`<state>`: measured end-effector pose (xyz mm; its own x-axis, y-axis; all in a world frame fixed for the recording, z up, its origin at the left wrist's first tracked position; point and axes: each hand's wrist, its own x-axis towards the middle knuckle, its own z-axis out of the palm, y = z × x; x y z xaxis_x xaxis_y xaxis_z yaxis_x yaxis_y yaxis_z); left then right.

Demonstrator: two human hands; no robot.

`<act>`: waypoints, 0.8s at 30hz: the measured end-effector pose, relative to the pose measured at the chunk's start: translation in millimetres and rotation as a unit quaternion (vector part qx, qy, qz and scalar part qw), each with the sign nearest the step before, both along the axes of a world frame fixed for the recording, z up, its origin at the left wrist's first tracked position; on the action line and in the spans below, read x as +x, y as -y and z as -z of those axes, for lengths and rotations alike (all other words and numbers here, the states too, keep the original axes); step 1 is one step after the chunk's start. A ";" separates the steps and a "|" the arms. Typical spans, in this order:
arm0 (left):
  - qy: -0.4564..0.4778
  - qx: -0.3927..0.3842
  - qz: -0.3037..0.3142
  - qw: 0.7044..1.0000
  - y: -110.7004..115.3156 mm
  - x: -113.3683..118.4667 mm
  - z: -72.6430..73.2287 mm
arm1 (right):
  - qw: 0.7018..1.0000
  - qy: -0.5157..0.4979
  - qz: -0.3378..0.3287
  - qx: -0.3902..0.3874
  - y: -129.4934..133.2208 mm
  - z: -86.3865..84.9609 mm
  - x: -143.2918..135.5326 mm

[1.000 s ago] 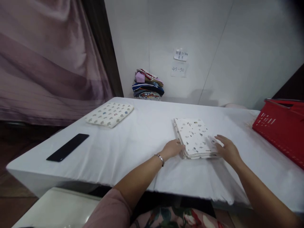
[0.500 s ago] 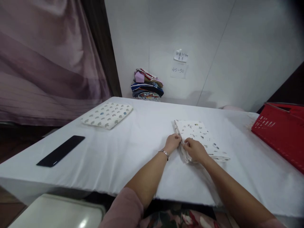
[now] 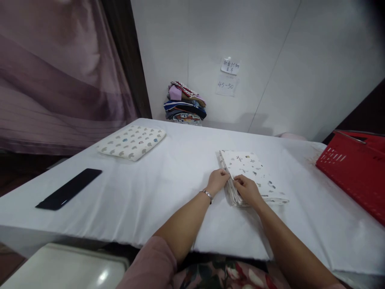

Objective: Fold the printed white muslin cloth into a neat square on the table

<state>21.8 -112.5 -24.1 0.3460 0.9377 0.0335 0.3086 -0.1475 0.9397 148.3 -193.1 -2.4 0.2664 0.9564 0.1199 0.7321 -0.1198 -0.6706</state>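
A white cloth (image 3: 251, 168) with small grey and dark prints lies folded in several layers on the white-covered table (image 3: 174, 176). My left hand (image 3: 218, 180), with a silver bracelet at the wrist, pinches the cloth's layered left edge. Close beside it, my right hand (image 3: 246, 189) has its fingers bent and closed on the same edge from the top. The fingertips of both hands are only a little apart. The cloth's near end shows stacked folds.
Another folded cloth (image 3: 132, 142) with grey mushroom-like prints lies at the far left. A black flat object (image 3: 70, 188) is nearer on the left. A red basket (image 3: 353, 168) stands at the right. Folded fabrics (image 3: 185, 103) are piled behind the table; a white stool-like surface (image 3: 66, 267) is below.
Both hands stay at the cloth's left edge with hardly any movement. The view has shifted slightly, and the cloth lies as before.
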 end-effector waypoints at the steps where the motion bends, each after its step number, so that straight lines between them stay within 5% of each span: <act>1: -0.004 -0.003 -0.005 1.000 0.6 0.9 -1.5 | 1.000 -0.003 -0.001 0.001 0.0 1.3 0.3; 11: -0.045 -0.006 -0.024 0.999 1.1 8.2 -7.0 | 0.999 0.004 -0.021 0.041 5.9 -5.3 -4.2; 24: -0.066 -0.041 -0.029 0.997 -6.9 12.5 -2.0 | 0.997 0.063 -0.028 -0.018 3.2 1.2 -3.8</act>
<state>34.3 -105.6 -22.1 0.2878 0.9537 -0.0872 0.4363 -0.0495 0.8984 144.5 -196.3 -3.6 0.1980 0.9735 0.1147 0.8166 -0.0991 -0.5686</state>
